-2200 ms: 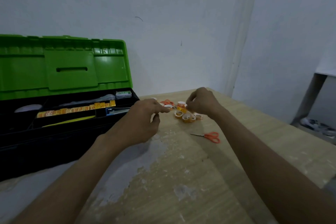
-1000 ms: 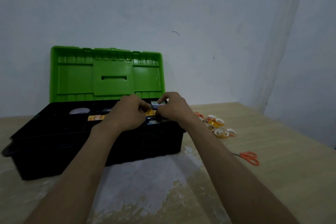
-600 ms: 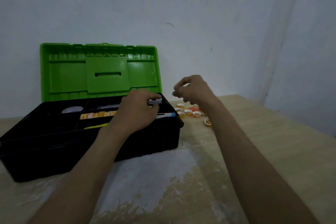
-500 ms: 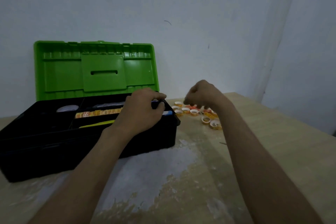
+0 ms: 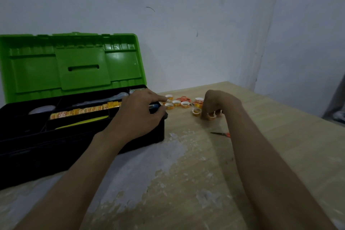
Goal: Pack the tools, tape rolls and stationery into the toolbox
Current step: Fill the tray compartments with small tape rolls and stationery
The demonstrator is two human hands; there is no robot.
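The black toolbox (image 5: pixel 56 147) stands at the left with its green lid (image 5: pixel 74 67) up; its tray holds a row of yellow-orange tape rolls (image 5: pixel 84 112) and a yellow strip (image 5: pixel 84 123). My left hand (image 5: pixel 138 114) rests over the box's right end, index finger stretched out to a loose roll (image 5: pixel 169 106) beside the box. Several small tape rolls (image 5: pixel 176 102) lie on the table to the right. My right hand (image 5: pixel 216 104) curls down over the nearest rolls and grips one (image 5: pixel 211 117). Orange scissors (image 5: pixel 183 98) lie behind the rolls.
A second pair of orange scissors (image 5: pixel 221 133) lies nearer me, partly hidden by my right forearm. The wooden table (image 5: pixel 186 183) has a patchy grey worn area in front of the box. White walls close the back and right; the table's right edge runs diagonally.
Both hands were together in the toolbox tray. My right hand has since left the box and dropped onto the loose rolls; my left hand stayed at the box's right end and stretched its index finger out.
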